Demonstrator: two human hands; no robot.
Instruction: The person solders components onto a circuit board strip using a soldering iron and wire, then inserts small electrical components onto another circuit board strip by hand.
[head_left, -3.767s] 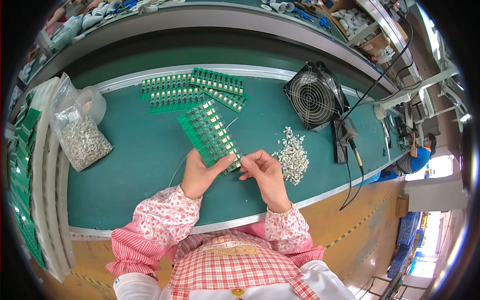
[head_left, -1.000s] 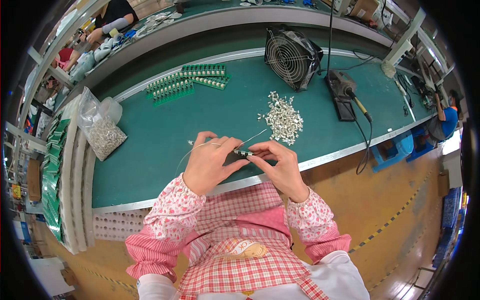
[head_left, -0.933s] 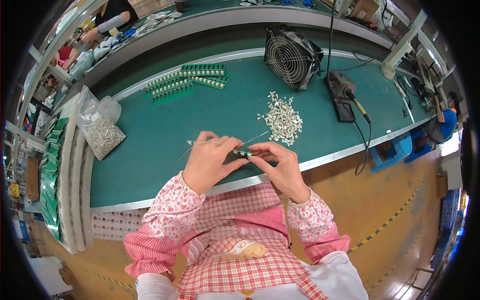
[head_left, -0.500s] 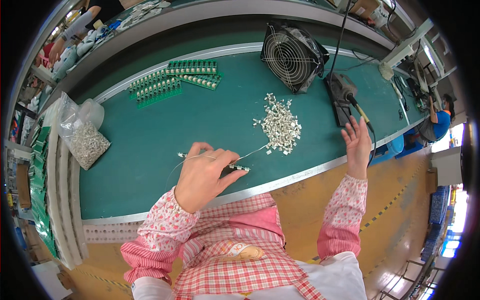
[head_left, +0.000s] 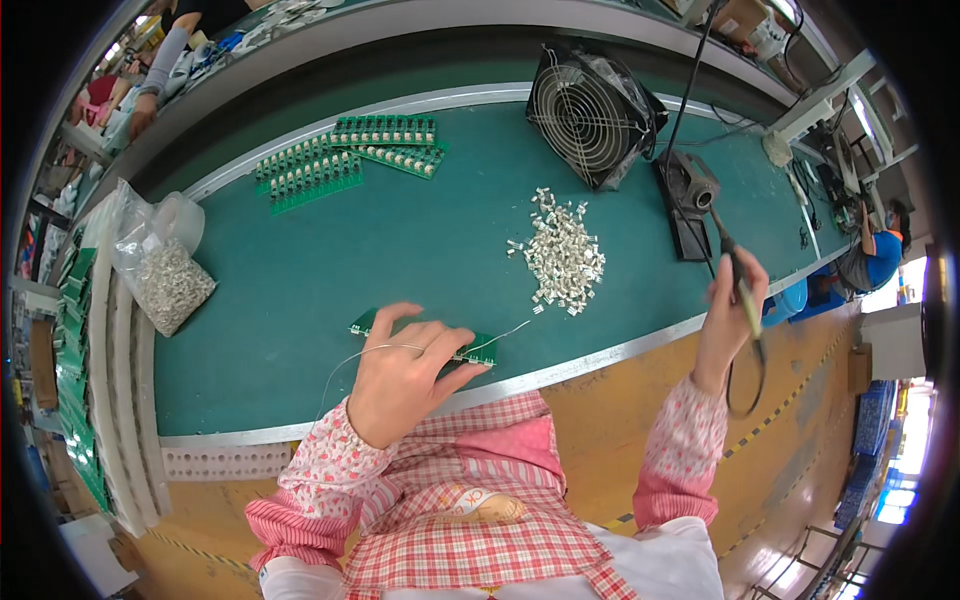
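Observation:
My left hand (head_left: 405, 375) is closed on a green circuit board (head_left: 482, 350) near the front edge of the table. A thin solder wire (head_left: 508, 333) runs across the back of that hand and pokes out past its fingers, over the board. My right hand (head_left: 732, 318) grips a soldering iron (head_left: 742, 290) by its handle, out over the table's front edge. The tip of the iron points up toward the black iron stand (head_left: 690, 190). Small white connectors (head_left: 565, 255) lie in a loose pile to the right of the board.
Several boards fitted with components (head_left: 310, 170) lie at the back left. A clear bag of small parts (head_left: 172, 285) rests at the left, and a black fan (head_left: 590, 115) stands at the back. The iron's cable (head_left: 735, 385) loops below my right hand. Other people work beyond.
My right hand has closed on the soldering iron and drawn it out of its stand, toward me. In my left hand the circuit board has tilted, so more of its green face shows.

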